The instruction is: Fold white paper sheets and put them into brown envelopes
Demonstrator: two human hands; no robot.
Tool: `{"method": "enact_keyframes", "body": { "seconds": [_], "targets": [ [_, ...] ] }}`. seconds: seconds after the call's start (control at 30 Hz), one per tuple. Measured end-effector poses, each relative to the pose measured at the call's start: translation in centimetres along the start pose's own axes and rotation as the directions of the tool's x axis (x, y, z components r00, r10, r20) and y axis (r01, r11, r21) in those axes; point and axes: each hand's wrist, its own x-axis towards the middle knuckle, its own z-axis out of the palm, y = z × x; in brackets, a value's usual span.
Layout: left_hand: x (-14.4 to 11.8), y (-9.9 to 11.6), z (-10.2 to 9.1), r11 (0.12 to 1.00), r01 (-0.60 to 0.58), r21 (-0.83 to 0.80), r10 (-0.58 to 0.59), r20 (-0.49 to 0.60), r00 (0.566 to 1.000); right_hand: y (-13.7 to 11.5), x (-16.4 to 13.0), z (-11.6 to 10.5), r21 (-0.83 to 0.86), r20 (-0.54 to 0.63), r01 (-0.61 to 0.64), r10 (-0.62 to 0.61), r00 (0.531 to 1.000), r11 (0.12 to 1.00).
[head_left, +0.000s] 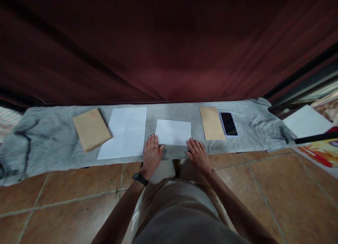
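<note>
A folded white sheet of paper (173, 132) lies flat in front of me. At its lower left corner, my left hand (152, 153) rests palm down with fingers stretched out and a dark band on the wrist. Flat at the lower right corner lies my right hand (198, 154), its fingers extended. Left of my left hand is a larger stack of white paper (126, 131) with a crease across it. A stack of brown envelopes (91, 129) overlaps its left edge. To the right sits a single brown envelope (212, 123).
Everything lies on a narrow surface covered with a grey cloth (248, 127). A phone (229, 124) sits beside the single envelope. Behind hangs a dark red curtain (169, 61). Another white sheet (307, 121) lies at the far right, above a colourful print (322, 154). Below is a tiled floor (68, 208).
</note>
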Motion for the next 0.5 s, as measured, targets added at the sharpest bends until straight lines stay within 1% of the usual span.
{"method": "enact_keyframes", "body": {
  "seconds": [0.1, 0.23, 0.3, 0.37, 0.43, 0.5],
  "targets": [
    [0.6, -0.2, -0.1, 0.997, 0.045, -0.069, -0.046, -0.021, 0.999, -0.4, 0.0, -0.1, 0.005, -0.012, -0.018, 0.018, 1.000, 1.000],
    [2.3, -0.3, -0.5, 0.975, 0.164, -0.150, -0.166, -0.001, 0.986, -1.2, 0.1, -0.1, 0.011, -0.012, 0.018, -0.018, 1.000, 1.000],
    [3.4, -0.4, -0.7, 0.958, 0.232, -0.166, -0.231, 0.029, 0.973, -1.6, 0.1, -0.2, 0.009, -0.007, 0.035, -0.035, 0.999, 0.999],
    [4.4, -0.4, -1.0, 0.938, 0.295, -0.183, -0.285, 0.083, 0.955, -1.9, 0.1, -0.2, 0.007, -0.006, 0.034, -0.034, 0.999, 0.999],
    [5.2, -0.4, -1.1, 0.919, 0.345, -0.190, -0.321, 0.145, 0.936, -2.0, 0.2, -0.2, 0.011, -0.006, 0.030, -0.030, 1.000, 0.999],
    [5.8, -0.3, -1.2, 0.907, 0.377, -0.188, -0.344, 0.184, 0.921, -1.9, 0.2, -0.3, 0.016, -0.009, 0.026, -0.026, 1.000, 1.000]
  ]
}}
